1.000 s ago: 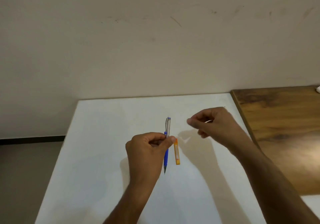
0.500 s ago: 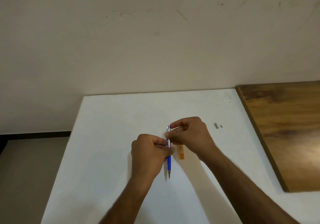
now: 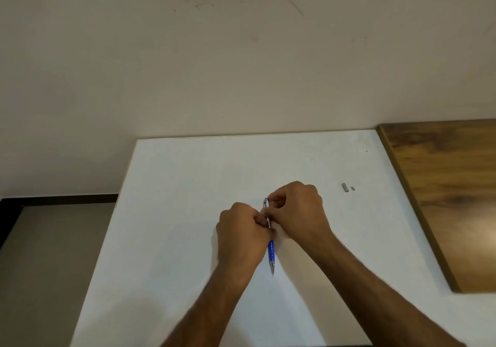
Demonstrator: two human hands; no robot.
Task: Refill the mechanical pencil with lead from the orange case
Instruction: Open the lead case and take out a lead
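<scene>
Gripping the mechanical pencil (image 3: 271, 252) at mid-barrel, the left hand (image 3: 241, 235) was seen with its fingers curled round it, tip slanted down toward the white worktop (image 3: 188, 185). The right hand (image 3: 299, 212), which a second earlier had been held out to the side, had been brought in against the pencil's upper end, its fingers bent close about the silver section and the open top; whether anything was pinched between them could not be told. Two small grey parts (image 3: 344, 187) (taken to be the pencil's cap and eraser) had been left well apart on the worktop, near the wooden board (image 3: 442, 185). The orange case, visible just beside the pencil before, was hidden under the right wrist. The top was judged to be open and ready, with lead yet to be drawn from the case.
</scene>
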